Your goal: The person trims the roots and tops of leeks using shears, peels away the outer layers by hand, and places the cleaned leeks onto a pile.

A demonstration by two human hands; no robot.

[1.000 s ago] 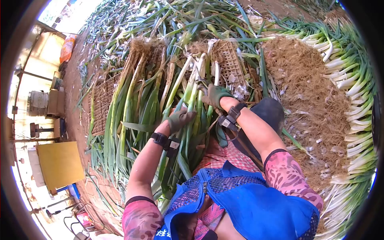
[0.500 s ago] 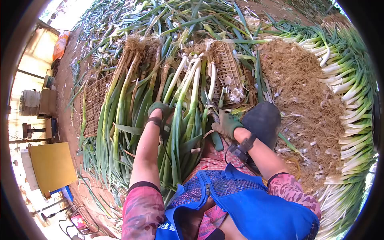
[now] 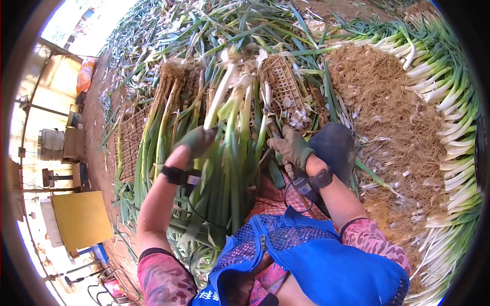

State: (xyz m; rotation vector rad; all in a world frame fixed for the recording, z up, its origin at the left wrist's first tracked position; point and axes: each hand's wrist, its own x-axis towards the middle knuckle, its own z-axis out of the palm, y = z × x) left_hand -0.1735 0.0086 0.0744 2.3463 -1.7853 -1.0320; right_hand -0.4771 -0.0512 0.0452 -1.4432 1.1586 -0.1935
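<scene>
My left hand, in a dark green glove, is closed round a long green onion with a pale stem and roots pointing away from me. The stalk is blurred by motion. More green onions lie beneath and beside it, leaves toward my lap. My right hand, also gloved, is wrapped round a slim grey tool; its kind is not clear. The tool's tip points forward, close to the onion stems. Another bunch of untrimmed onions with brown roots lies to the left of my left hand.
Plastic crates lie under the onions. At right is a heap of brown root trimmings, bordered by a curved row of cleaned white-stemmed onions. Loose leaves cover the ground ahead. A yellow board stands at left.
My left hand has moved left and slightly up, with the green onion it holds lifted and blurred. My right hand has shifted slightly upward with the tool. The view has turned a little.
</scene>
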